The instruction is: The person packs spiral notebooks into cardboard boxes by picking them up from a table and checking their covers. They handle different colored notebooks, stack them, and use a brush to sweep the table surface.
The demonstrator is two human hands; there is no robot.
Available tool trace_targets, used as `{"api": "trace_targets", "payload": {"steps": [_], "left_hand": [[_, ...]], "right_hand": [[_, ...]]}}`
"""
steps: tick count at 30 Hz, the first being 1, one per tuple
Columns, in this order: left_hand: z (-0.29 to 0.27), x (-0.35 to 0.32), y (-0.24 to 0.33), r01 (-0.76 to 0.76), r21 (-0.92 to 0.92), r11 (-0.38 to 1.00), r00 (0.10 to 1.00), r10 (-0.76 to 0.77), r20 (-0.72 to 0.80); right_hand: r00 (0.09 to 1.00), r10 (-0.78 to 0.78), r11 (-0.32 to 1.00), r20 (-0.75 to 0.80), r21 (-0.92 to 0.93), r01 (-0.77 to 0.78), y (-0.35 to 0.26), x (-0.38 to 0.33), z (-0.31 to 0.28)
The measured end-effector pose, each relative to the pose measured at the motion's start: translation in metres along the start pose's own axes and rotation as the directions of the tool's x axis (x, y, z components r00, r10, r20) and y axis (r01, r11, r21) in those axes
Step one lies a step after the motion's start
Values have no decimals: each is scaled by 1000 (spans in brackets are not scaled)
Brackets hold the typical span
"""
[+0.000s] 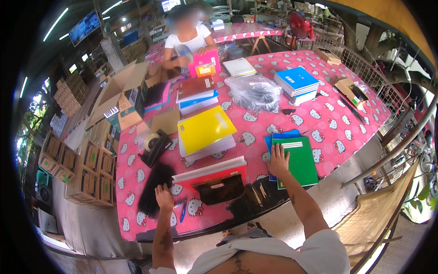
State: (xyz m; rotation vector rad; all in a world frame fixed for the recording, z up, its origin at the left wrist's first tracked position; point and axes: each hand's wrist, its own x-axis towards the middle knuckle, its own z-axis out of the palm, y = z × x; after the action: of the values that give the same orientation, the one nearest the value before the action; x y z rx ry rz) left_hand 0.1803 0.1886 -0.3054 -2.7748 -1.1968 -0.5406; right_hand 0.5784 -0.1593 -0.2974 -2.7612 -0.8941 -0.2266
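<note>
My left hand [164, 197] is at the right edge of a pile of thin black strands [154, 189], its fingers curled in; whatever they hold is too small to make out. My right hand [278, 162] lies flat, fingers spread, on a green notebook [301, 164] with a white label strip. Blue notebooks [269, 146] stick out from under the green one. Between my hands, a red-covered book or pad with white page edges [210, 169] stands tilted behind a dark brown box-like holder [219, 189]. Blue pens [183, 212] lie close to my left hand.
Beyond are a yellow notebook stack [207, 130], a tape dispenser [155, 146], brown-topped notebooks [196, 89], a clear plastic bag [255, 93] and a blue notebook stack [297, 82]. Across the pink table [255, 160], a person [189, 39] handles a pink notebook. Cardboard boxes [91, 173] stand left.
</note>
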Motion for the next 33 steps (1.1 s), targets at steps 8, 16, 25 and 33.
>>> {"api": "trace_targets", "payload": {"steps": [8, 16, 25, 33], "left_hand": [[-40, -5, 14, -20, 79, 997, 968, 39, -246], [-76, 11, 33, 20, 145, 989, 977, 12, -213], [-157, 8, 75, -9, -656, 755, 935, -227, -274], [-89, -15, 89, -21, -899, 437, 986, -140, -91]], "right_hand": [[972, -230, 967, 53, 120, 223, 19, -19, -3], [986, 25, 891, -166, 450, 53, 19, 24, -5], [593, -652, 494, -472, 329, 805, -277, -63, -135], [671, -648, 530, -359, 419, 737, -297, -43, -102]]}}
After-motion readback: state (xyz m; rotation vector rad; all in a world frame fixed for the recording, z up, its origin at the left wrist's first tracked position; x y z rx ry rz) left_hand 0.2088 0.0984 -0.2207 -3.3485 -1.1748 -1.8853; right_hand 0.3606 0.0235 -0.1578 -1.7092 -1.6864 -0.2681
